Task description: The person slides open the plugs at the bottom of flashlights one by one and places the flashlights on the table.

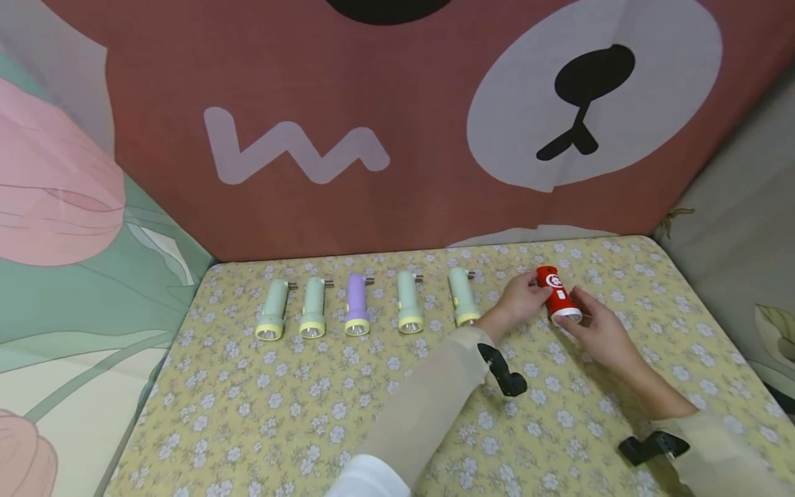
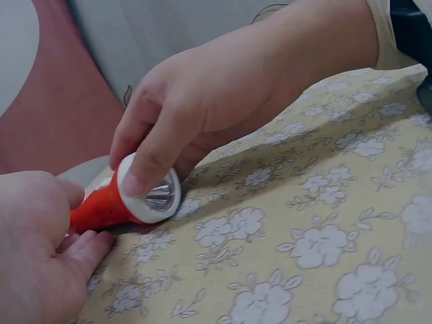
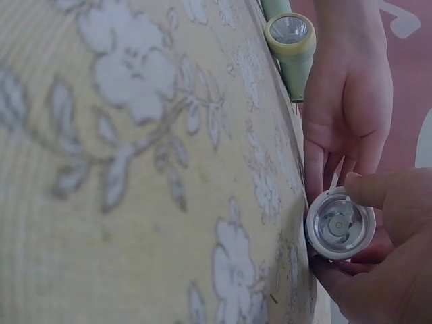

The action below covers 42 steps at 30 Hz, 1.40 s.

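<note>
A red flashlight (image 1: 557, 293) with a white lens rim and a white round emblem lies on the right part of the table. My left hand (image 1: 524, 297) holds its body near the tail from the left. From the right, my right hand (image 1: 605, 335) grips the lens end, its thumb on the white rim. The left wrist view shows the clear lens and reflector of the red flashlight (image 2: 101, 208) facing the near side. Seen from the right wrist, the round lens of the flashlight (image 3: 339, 226) sits between the right thumb and fingers.
Left of the hands, several pale green flashlights (image 1: 406, 300) and one purple flashlight (image 1: 357, 304) lie in a row, lenses toward me, most with plug prongs showing. A flowered cloth (image 1: 298, 414) covers the table. Printed fabric (image 1: 428, 172) hangs behind it.
</note>
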Each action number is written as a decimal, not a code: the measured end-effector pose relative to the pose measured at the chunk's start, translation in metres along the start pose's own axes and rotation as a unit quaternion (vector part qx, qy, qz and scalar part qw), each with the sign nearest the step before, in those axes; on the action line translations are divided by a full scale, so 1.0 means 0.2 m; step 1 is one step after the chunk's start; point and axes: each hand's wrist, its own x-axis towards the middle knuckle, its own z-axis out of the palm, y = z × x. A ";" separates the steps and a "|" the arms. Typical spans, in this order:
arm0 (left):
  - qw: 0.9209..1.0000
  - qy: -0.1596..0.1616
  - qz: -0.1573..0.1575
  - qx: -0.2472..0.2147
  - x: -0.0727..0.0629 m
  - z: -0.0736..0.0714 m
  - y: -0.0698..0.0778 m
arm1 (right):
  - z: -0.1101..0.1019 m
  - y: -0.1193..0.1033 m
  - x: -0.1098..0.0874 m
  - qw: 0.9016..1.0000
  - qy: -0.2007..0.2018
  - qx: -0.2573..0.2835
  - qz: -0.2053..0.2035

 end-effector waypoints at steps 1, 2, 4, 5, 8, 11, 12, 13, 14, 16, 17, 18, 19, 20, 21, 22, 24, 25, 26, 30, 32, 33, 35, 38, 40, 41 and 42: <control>1.000 0.002 -0.003 -0.005 0.00 0.01 0.00 | 0.00 0.00 0.00 1.000 -0.003 0.001 0.003; 1.000 0.005 -0.009 -0.011 0.00 0.02 0.00 | 0.00 0.00 0.00 1.000 -0.005 0.002 0.004; 1.000 0.010 -0.022 -0.018 -0.01 0.03 0.00 | 0.01 0.00 0.00 1.000 -0.009 0.000 0.005; 0.999 0.010 -0.026 -0.021 -0.01 0.03 0.00 | 0.01 0.01 0.00 1.000 -0.009 -0.002 0.003; 0.999 0.010 -0.030 -0.027 -0.01 0.03 0.00 | 0.01 0.01 -0.01 1.000 -0.006 -0.009 -0.008; 0.999 0.010 -0.026 -0.031 -0.02 0.03 0.01 | 0.01 0.01 0.00 1.000 -0.004 -0.011 -0.015; 0.999 0.012 -0.029 -0.035 -0.02 0.03 0.01 | 0.01 0.01 0.00 1.000 -0.003 -0.010 -0.016; 0.999 0.014 -0.030 -0.037 -0.02 0.03 0.02 | 0.01 0.01 0.00 1.000 -0.002 -0.010 -0.016; 0.999 0.015 -0.033 -0.036 -0.02 0.03 0.02 | 0.01 0.01 0.00 1.000 -0.001 -0.011 -0.015; 0.998 0.017 -0.040 -0.039 -0.02 0.03 0.02 | 0.02 0.01 0.00 1.000 0.004 -0.013 -0.012; 0.998 0.018 -0.042 -0.039 -0.02 0.03 0.02 | 0.02 0.00 0.00 1.000 0.006 -0.016 -0.011; 0.998 0.018 -0.044 -0.038 -0.02 0.03 0.02 | 0.02 0.01 0.00 1.000 0.009 -0.020 -0.011; 0.998 0.018 -0.042 -0.037 -0.02 0.03 0.02 | 0.02 0.01 0.00 1.000 0.013 -0.024 -0.012; 0.998 0.018 -0.040 -0.037 -0.02 0.04 0.02 | 0.02 0.01 0.00 0.999 0.017 -0.027 -0.013; 0.998 0.016 -0.039 -0.040 -0.02 0.04 0.02 | 0.02 0.01 0.00 0.999 0.022 -0.031 -0.016; 0.998 0.015 -0.038 -0.040 -0.02 0.04 0.01 | 0.02 0.01 0.00 0.999 0.026 -0.034 -0.018; 0.998 0.011 -0.035 -0.045 -0.02 0.03 0.01 | 0.02 0.01 0.00 0.998 0.036 -0.039 -0.025; 0.998 0.010 -0.034 -0.046 -0.02 0.03 0.01 | 0.02 0.02 0.00 0.998 0.039 -0.039 -0.027; 0.998 0.009 -0.035 -0.047 -0.02 0.03 0.01 | 0.02 0.02 -0.01 0.998 0.043 -0.039 -0.029; 0.998 0.008 -0.032 -0.049 -0.03 0.03 0.01 | 0.02 0.02 -0.02 0.997 0.055 -0.034 -0.033; 0.999 0.009 -0.026 -0.046 -0.03 0.03 0.01 | 0.02 0.01 -0.02 0.997 0.060 -0.028 -0.034; 0.999 0.009 -0.022 -0.044 -0.03 0.02 0.02 | 0.02 0.01 -0.02 0.997 0.061 -0.025 -0.035; 0.999 0.007 -0.016 -0.039 -0.04 0.01 0.02 | 0.02 0.00 -0.02 0.997 0.063 -0.017 -0.038; 1.000 0.003 -0.005 -0.031 -0.05 -0.01 0.03 | 0.01 -0.01 -0.03 0.997 0.066 -0.002 -0.045; 1.000 0.004 0.004 -0.029 -0.05 -0.02 0.04 | 0.01 -0.02 -0.03 0.996 0.070 0.004 -0.050; 1.000 0.004 0.008 -0.030 -0.05 -0.02 0.04 | 0.01 -0.03 -0.03 0.996 0.073 0.006 -0.053; 0.999 0.005 0.009 -0.031 -0.05 -0.03 0.05 | 0.01 -0.03 -0.03 0.996 0.076 0.006 -0.054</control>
